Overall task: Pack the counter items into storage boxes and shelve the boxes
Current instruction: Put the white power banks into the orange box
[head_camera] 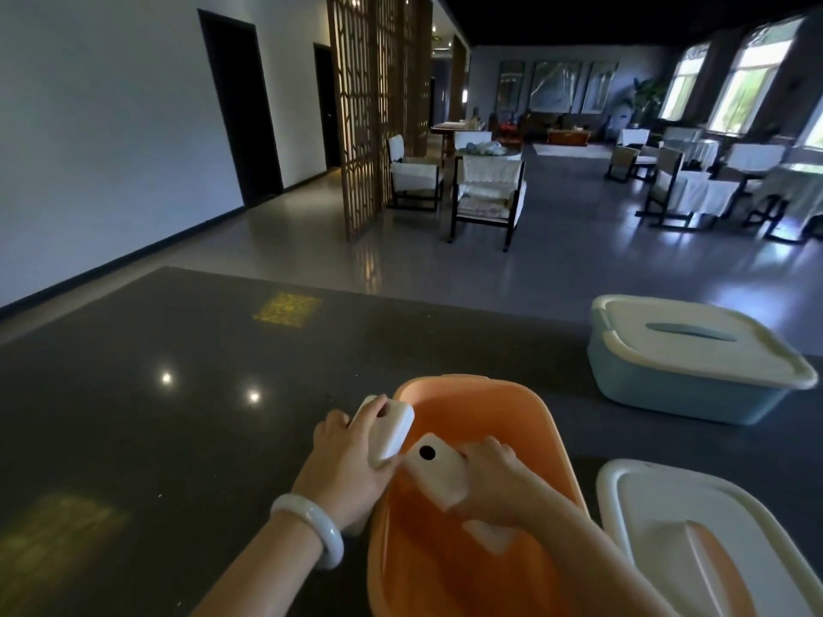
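Orange storage box (472, 420) sits open at lower centre of the frame on the dark table (178, 371); both hands are over it; the left hand (345, 469) grips a white block (389, 431) above the box's left rim, the right hand (494, 478) grips a second block (438, 474) already inside, long axis slanting down-right; the right hand is probably nearer to setting down; another white block (490, 534) lies on the box's floor.

Both forearms are bare of sleeves; the left wrist wears a smooth, pale, perhaps jade bangle (311, 534).
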Demonstrator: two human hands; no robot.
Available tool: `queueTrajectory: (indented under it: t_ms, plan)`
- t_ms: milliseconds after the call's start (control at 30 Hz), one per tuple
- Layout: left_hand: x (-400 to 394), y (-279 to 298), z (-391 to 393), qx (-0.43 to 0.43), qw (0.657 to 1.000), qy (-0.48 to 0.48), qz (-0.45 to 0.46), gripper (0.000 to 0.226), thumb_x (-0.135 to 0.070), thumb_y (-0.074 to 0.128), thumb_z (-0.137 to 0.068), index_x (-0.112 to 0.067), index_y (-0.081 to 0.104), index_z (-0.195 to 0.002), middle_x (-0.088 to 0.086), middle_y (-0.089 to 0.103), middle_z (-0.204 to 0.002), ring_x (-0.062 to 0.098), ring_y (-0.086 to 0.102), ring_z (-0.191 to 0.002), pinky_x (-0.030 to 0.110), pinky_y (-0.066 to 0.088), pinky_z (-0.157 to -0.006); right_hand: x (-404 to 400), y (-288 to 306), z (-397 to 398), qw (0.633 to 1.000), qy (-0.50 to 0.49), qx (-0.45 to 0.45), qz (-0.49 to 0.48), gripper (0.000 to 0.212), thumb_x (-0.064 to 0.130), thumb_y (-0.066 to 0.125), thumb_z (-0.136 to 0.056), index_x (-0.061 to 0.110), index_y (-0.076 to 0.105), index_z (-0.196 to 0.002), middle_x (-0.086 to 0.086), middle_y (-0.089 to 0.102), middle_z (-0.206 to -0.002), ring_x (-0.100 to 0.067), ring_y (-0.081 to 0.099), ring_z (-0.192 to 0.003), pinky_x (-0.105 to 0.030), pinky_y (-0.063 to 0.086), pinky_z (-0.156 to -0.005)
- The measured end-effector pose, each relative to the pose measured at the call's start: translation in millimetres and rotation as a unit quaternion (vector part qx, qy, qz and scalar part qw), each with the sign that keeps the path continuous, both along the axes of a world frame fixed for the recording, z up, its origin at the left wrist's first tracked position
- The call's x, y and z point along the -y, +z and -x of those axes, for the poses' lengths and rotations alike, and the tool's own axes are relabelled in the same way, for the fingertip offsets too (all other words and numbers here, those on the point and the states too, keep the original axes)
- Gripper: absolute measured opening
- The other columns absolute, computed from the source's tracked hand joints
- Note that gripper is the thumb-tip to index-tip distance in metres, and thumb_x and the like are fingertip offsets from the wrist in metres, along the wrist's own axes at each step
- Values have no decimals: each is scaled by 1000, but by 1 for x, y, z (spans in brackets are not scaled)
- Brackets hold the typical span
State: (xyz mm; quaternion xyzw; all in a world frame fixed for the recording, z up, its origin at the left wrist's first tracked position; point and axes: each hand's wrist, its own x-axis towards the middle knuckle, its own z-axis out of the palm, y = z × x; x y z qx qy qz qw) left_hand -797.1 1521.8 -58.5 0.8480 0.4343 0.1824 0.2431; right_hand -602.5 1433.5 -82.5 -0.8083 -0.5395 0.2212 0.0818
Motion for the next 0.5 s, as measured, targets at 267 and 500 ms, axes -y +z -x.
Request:
queueTrajectory:
  t_ms: [267,500]
  plan:
    - [-4,9,-14,-59,998,-3,-12,79,-48,67,-81,-49,17,-142,-3,34,-128,16,38,-116,28,45,-81,-8,-11,-18,997,57,14,45,83,42,81,-67,32,35,-135,6,45,-129,-14,45,-114,-31,40,-90]
    - [-4,13,-16,-82,997,-3,-13,80,-37,71,-77,-47,19,-138,-1,35,-123,18,39,-113,31,48,-80,-13,-23,-11,974,144,61,162,89,37,79,-69,30,26,-140,-2,37,-138,-23,41,-122,-40,40,-95]
